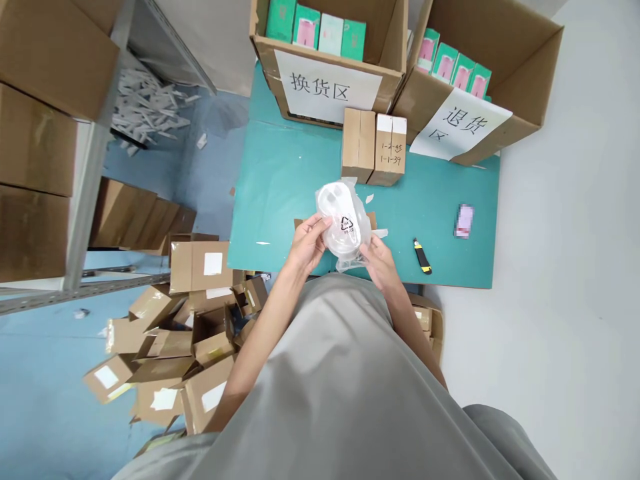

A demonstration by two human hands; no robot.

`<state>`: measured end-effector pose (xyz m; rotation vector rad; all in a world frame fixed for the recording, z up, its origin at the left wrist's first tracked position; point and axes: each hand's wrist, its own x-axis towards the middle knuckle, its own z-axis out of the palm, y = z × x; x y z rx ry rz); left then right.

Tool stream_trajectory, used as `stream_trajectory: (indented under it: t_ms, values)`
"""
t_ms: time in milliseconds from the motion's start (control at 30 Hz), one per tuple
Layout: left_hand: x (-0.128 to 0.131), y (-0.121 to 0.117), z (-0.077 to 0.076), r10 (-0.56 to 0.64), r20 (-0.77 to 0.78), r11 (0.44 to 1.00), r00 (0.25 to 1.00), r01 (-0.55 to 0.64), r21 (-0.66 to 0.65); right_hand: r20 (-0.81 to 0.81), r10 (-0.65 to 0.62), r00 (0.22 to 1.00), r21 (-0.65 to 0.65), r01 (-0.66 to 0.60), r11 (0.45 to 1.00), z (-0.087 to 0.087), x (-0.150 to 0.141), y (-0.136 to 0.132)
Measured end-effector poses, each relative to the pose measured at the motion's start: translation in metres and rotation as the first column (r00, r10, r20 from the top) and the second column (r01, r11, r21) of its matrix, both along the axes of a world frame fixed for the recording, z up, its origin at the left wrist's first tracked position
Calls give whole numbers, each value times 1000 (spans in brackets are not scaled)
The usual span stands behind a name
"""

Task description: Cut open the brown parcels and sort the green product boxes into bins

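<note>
Between my hands is a white, rounded item in a clear plastic bag [342, 215], printed with a black recycling mark. My left hand [309, 245] pinches its left side, the thumb lying on top. At the lower right, my right hand [379, 259] grips the bag's edge with thumb and fingers. What the white item is, I cannot tell through the plastic. Partly hidden beneath the bag, a brown cardboard piece [372, 220] shows on the green table [280, 180]. Just beyond stand two small closed cardboard boxes [359, 143], one with handwritten numbers.
Two large open cartons with Chinese signs, the left carton [270, 63] and right carton [530, 107], hold green boxes at the back. A black-yellow utility knife [423, 257] and a blurred pink item [465, 221] lie at right. Opened boxes [165, 343] are heaped on the floor left.
</note>
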<state>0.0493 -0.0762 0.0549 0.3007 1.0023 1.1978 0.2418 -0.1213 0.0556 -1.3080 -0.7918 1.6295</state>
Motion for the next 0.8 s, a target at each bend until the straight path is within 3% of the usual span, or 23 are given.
stream_trajectory:
  t_ms: [100, 200, 300, 400, 533, 633, 700, 800]
  values:
    - [-1, 1, -5, 93, -108, 995, 990, -97, -28, 349, -155, 924, 196, 90, 977, 8, 8, 1]
    - [1, -1, -8, 125, -192, 992, 973, -128, -6, 581, -197, 790, 350, -24, 936, 24, 5, -2]
    - [8, -4, -6, 106, -225, 993, 969, -89, 83, 695, -102, 712, 335, -196, 922, 32, -9, -4]
    - [18, -7, -1, 81, -262, 985, 962, -36, 171, 714, -66, 697, 283, -201, 938, 28, -23, -3]
    - [19, -10, 9, 39, -359, 964, 932, 59, 258, 574, -88, 814, 246, -69, 967, 22, -26, 0]
    - [7, -9, 13, 103, -514, 954, 852, 62, 295, 298, -91, 950, 163, 43, 986, 23, -18, 4]
    - [-4, -8, 12, 121, -568, 963, 814, 44, 267, 83, -104, 991, 57, 99, 993, 22, -12, 5]
    - [-13, -6, 9, -7, -443, 986, 897, 80, 147, -139, -139, 980, -144, 119, 982, 14, -6, 5]
